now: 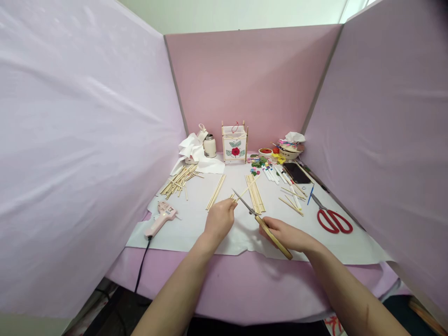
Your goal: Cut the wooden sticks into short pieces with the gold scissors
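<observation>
My left hand [220, 218] is closed round a thin bamboo stick [248, 187], which slants up and to the right from the fingers. In my right hand [280, 232] is a cutting tool with a yellowish handle [275, 238] and a slim steel blade [242, 199]. The blade points up and to the left, with its tip close to the stick near my left fingers; whether they touch I cannot tell. Beyond the hands, two groups of bamboo sticks lie on the white cloth: a narrow row [216, 192] on the left and a wider row [257, 197] on the right.
A pink glue gun [161, 221] and a heap of sticks [180, 181] lie left. Red-handled scissors [332, 219], a phone [297, 172] and several markers [269, 173] are right. At the back stand a stick-framed lantern [235, 147] with a red flower and a cream jar [210, 147].
</observation>
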`<control>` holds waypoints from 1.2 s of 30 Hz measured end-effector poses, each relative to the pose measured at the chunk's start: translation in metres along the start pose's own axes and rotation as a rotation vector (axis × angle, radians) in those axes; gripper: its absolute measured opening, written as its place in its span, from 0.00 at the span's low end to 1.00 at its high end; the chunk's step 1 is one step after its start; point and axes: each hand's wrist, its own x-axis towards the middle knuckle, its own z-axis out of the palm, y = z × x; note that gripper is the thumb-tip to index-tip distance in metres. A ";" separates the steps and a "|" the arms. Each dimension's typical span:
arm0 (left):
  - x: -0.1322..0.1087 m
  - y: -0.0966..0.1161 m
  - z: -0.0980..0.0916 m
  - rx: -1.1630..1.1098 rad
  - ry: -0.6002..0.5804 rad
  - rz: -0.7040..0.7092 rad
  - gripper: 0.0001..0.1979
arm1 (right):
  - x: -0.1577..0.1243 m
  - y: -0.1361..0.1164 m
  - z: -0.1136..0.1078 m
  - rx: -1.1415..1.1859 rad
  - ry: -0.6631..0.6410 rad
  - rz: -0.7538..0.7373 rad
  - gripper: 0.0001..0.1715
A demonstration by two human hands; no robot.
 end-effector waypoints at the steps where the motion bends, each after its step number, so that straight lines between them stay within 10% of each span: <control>1: -0.001 0.001 0.002 0.059 0.014 0.029 0.14 | 0.001 -0.001 0.001 0.007 0.003 0.007 0.12; 7: -0.001 0.000 0.000 -0.230 -0.060 -0.055 0.14 | -0.002 -0.003 -0.001 0.029 -0.016 -0.026 0.12; 17: 0.003 -0.009 -0.015 -1.374 -0.798 -0.561 0.09 | -0.013 0.012 -0.020 0.008 -0.131 -0.198 0.13; 20: 0.004 -0.006 -0.007 -1.281 -0.686 -0.530 0.12 | -0.013 0.015 -0.020 0.035 -0.108 -0.145 0.12; 27: -0.003 0.007 0.014 -0.342 0.036 -0.113 0.15 | -0.008 0.016 -0.011 0.014 0.044 -0.044 0.12; 36: -0.009 0.008 0.021 -0.020 0.059 0.056 0.14 | -0.013 0.005 -0.001 0.067 0.064 0.040 0.14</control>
